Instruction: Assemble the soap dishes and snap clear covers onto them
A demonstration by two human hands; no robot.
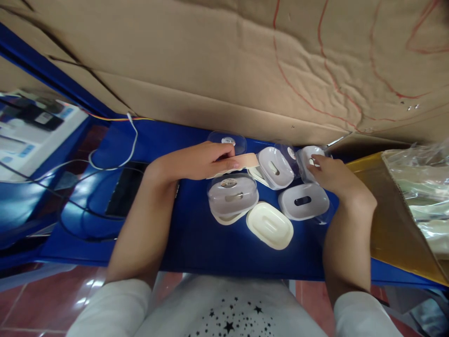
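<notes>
Several oval plastic soap dish parts lie on a blue tabletop. My left hand (215, 161) is closed on a cream dish base (248, 160), pinched between thumb and fingers and tilted on edge. My right hand (326, 171) is closed at a white slotted tray (308, 152), its fingertips over the tray's slot. Between my hands leans another white slotted tray (275, 168). Nearer me are a slotted tray (289, 201), a cream base (269, 225) lying flat, and a stacked dish with a clear lid (233, 193). A clear lid (224, 138) lies behind my left hand.
A cardboard panel (210, 70) with red lines rises behind the tabletop (203, 248). An open carton (396, 215) with plastic-wrapped things stands at right. On the left are cables (135, 135), a dark flat object (124, 192) and a white box (42, 140).
</notes>
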